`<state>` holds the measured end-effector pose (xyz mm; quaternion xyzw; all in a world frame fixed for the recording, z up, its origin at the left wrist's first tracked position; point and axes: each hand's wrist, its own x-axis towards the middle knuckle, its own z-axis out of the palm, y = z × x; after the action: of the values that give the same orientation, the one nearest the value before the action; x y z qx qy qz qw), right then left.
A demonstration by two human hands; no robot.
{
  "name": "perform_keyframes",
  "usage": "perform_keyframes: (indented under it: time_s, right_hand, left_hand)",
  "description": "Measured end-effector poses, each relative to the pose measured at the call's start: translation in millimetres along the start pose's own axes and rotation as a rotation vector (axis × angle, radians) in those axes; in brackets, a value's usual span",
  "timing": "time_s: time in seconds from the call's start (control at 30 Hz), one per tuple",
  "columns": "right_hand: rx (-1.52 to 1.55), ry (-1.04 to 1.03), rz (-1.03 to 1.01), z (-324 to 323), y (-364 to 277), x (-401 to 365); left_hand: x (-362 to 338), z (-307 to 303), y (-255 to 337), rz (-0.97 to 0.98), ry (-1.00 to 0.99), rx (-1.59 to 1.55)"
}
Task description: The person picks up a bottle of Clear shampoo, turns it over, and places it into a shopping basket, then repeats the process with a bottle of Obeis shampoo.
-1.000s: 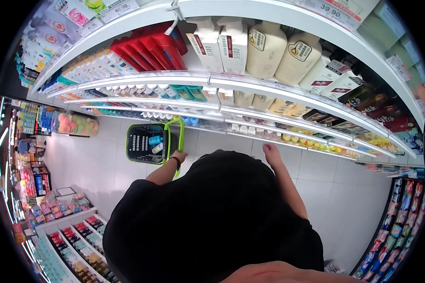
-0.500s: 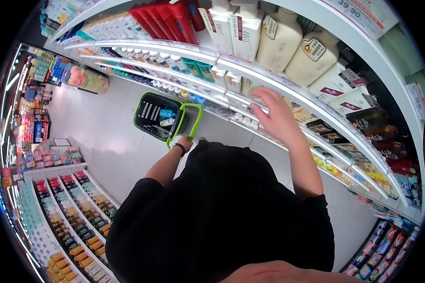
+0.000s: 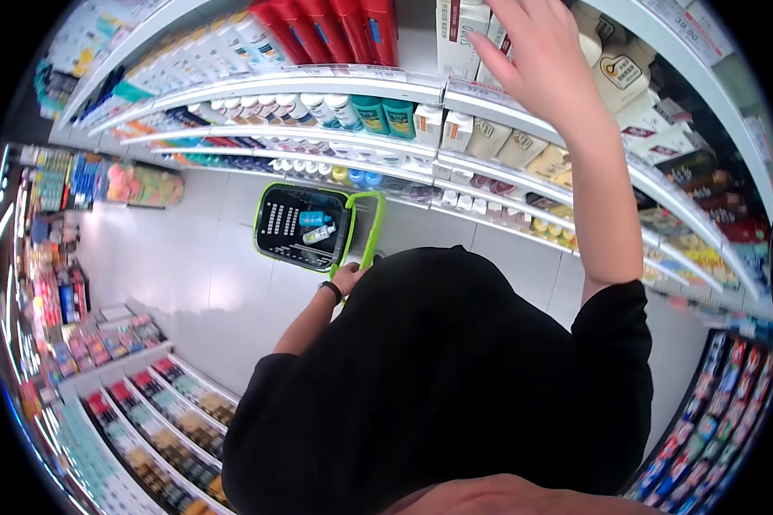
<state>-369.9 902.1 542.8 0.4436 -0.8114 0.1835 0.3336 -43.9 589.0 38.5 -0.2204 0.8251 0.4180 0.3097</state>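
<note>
My left hand (image 3: 347, 278) is closed on the green handle (image 3: 372, 232) of a black basket (image 3: 270, 225) with a green rim. In the basket lie a blue bottle (image 3: 314, 219) and a white bottle (image 3: 319, 233). My right hand (image 3: 532, 53) is raised at the upper shelf, thumb apart from the fingers, over white boxed pump bottles (image 3: 458, 39). Some fingertips are cut off by the top edge, and whether they touch a bottle is unclear. Right of the hand stand cream bottles (image 3: 619, 73).
Curved white shelves (image 3: 421, 86) hold red bottles (image 3: 378, 33), green bottles (image 3: 398, 117) and many others. Lower left is another product rack (image 3: 159, 416); a further rack (image 3: 704, 421) stands lower right. Tiled floor (image 3: 223, 257) lies around the basket.
My right hand has moved up and right to the upper shelf. The view has shifted, and the basket appears slightly further right, still held by my left hand.
</note>
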Motion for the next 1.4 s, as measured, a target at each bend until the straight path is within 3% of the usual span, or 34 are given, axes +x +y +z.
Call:
perform_keyframes:
  time_s: [0.07,0.1,0.13,0.2,0.23,0.33,0.4,0.47,0.5,0.6,0.67,0.93,1.0,1.03,1.1,1.4]
  right_hand:
    - [-0.114,-0.020,0.005,11,-10,19]
    - [-0.183,-0.089,0.072,15,-17,24]
    - [-0.204,-0.097,0.089,22,-20,27]
    - [-0.263,-0.160,0.099,35,-22,34]
    - [-0.282,-0.164,0.105,38,-23,38]
    - [-0.361,-0.251,0.212,41,-32,49]
    - [-0.334,-0.332,0.299,38,-37,55]
    - [-0.371,-0.386,0.299,43,-26,59]
    - [-0.401,-0.435,0.295,45,-20,61]
    - [-0.329,-0.445,0.350,47,-19,63]
    - [-0.301,-0.421,0.341,44,-24,62]
    - [-0.263,-0.150,-0.014,58,-27,13]
    - [-0.129,-0.124,-0.196,63,-24,3]
    - [-0.077,-0.013,-0.289,65,-21,2]
    - [-0.022,0.002,-0.316,67,-14,-2]
    - [0.101,0.226,-0.478,71,6,6]
  left_hand:
    - [14,-13,-25,0.046,-0.009,-0.137]
    - [20,-18,-41,0.206,0.011,-0.155]
    - [26,-22,-52,0.218,-0.011,-0.144]
    - [42,-35,-59,0.043,0.005,-0.336]
    - [42,-40,-61,0.058,-0.010,-0.332]
    - [30,-59,-69,0.322,0.055,-0.197]
    - [17,-71,-54,0.281,0.025,-0.240]
    - [4,-78,-36,0.034,-0.017,-0.270]
    - [21,-65,-58,0.040,0.000,-0.257]
    - [-2,-67,-31,0.164,-0.068,-0.148]
    - [19,-48,-45,0.123,0.000,-0.152]
    - [25,-26,-51,0.056,0.152,-0.149]
    - [25,-24,-50,0.054,0.158,-0.120]
    - [24,-22,-49,0.054,0.162,-0.098]
    - [45,-6,-72,0.071,0.164,-0.118]
    - [21,5,-42,-0.018,0.180,-0.198]
